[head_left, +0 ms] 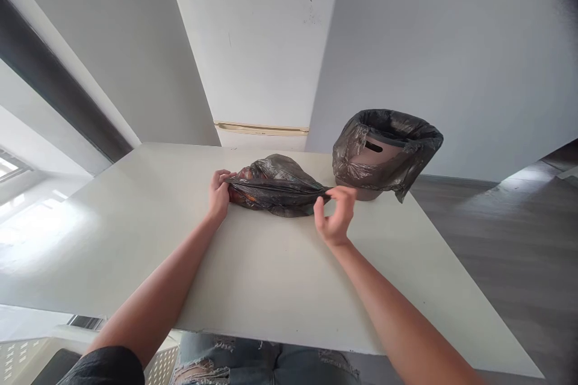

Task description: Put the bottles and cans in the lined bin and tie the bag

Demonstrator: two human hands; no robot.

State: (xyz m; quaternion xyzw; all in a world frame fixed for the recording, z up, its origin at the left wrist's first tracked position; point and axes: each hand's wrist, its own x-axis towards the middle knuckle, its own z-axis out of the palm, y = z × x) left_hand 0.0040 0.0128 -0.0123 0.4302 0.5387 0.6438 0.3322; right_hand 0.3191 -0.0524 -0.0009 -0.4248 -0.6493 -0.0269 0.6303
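Observation:
A dark, see-through garbage bag (284, 183) lies on the white table, with reddish and orange contents showing through its left side. My left hand (220, 192) is closed on the bag's left end. At the opposite end, my right hand (336, 213) pinches the edge of the bag, its fingers curled. The bag's mouth is drawn out in a taut, folded strip between the two hands. Just beyond my right hand stands a pinkish-brown trash can (383, 153), with another black bag lining it and folded over its rim.
The white table (271, 277) reaches from wall to wall side, its right edge beside a grey wood-look floor (469, 234). A white fridge (262, 42) stands behind the table. Below left is a perforated plastic basket (162, 364).

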